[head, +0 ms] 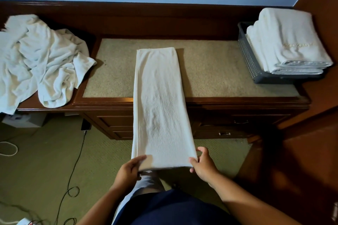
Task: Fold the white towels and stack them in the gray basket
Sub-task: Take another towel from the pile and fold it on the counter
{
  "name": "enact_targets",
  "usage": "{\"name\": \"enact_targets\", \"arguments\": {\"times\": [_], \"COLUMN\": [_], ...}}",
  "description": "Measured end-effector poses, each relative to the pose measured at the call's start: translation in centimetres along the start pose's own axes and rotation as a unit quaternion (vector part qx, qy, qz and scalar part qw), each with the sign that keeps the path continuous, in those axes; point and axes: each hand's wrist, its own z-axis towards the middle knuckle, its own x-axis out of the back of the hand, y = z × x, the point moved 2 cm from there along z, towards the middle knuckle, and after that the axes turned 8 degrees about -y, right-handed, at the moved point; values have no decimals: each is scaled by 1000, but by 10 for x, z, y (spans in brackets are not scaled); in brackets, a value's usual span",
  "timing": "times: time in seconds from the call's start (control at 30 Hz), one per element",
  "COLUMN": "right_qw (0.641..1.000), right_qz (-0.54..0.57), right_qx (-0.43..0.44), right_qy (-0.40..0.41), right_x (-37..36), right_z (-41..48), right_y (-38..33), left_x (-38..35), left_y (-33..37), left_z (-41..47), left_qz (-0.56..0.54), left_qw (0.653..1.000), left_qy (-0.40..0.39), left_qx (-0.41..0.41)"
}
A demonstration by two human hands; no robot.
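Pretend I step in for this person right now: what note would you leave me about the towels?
Left hand grips the near left corner of the long towel strip; right hand pinches its near right corner.
The strip's far end lies on the desk; its near end is held out past the edge.
Done: folded towels stacked in the gray basket at the desk's right end.
Left: fold this strip shorter, add it to the stack, then do the crumpled pile on the left.
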Motion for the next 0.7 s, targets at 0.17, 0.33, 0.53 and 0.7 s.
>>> {"name": "enact_targets", "arguments": {"times": [0.17, 0.33, 0.53, 0.7], "right_qw": [997, 993, 969, 953], "right_qz": [-33, -10, 181, 219], "right_qx": [64, 117, 166, 205], "right_qy": [14, 21, 29, 31], "right_x": [0, 13, 33, 63], "right_z": [-12, -23, -36, -21], "right_y": [-6, -19, -62, -124], "left_x": [3, 11, 38, 71], "left_y": [9, 32, 78, 134], "left_z": [-8, -19, -29, -7], "left_qz": [-88, -195, -241, -231], "left_qw": [996, 981, 967, 964], "left_qy": [22, 14, -44, -49], "left_qx": [2, -12, -71, -119]}}
